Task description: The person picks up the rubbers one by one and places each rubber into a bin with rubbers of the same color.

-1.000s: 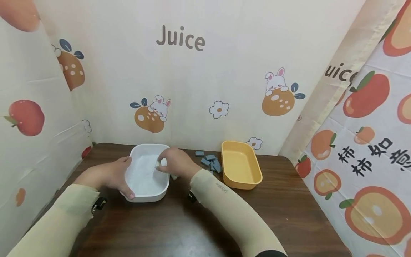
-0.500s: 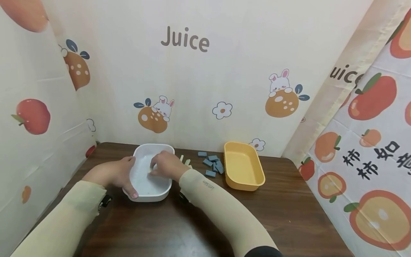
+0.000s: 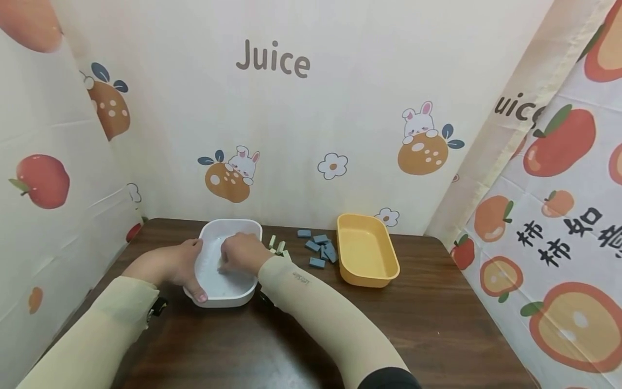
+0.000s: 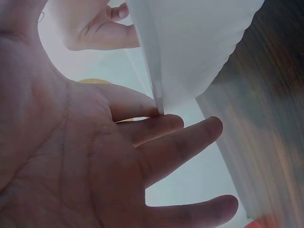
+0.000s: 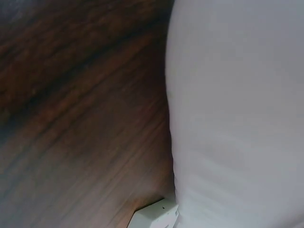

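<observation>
My left hand (image 3: pixel 182 267) rests against the left side of a white basin (image 3: pixel 224 302), thumb over the near rim. In the left wrist view its fingers (image 4: pixel 178 147) are straight and spread along the rim. My right hand (image 3: pixel 243 252) reaches down inside the basin, fingertips close to its floor. Its fingers are curled in a pinch round a small pale block, which the hand now hides. Several similar pale green blocks (image 3: pixel 281 247) lie on the table just right of the basin. The right wrist view shows the basin's outer wall (image 5: pixel 237 114) and one pale block (image 5: pixel 154 216).
Several blue-grey blocks (image 3: pixel 317 263) lie loosely grouped farther right on the dark wooden table (image 3: pixel 437 313). Beside them stands a yellow basin (image 3: pixel 366 281). A printed cloth (image 3: pixel 291 119) hangs behind the table, with more at both sides.
My right hand has moved left and down, from the basin's right rim to its floor, carrying the pale block. The pale green blocks on the table came into view. The left hand stays put.
</observation>
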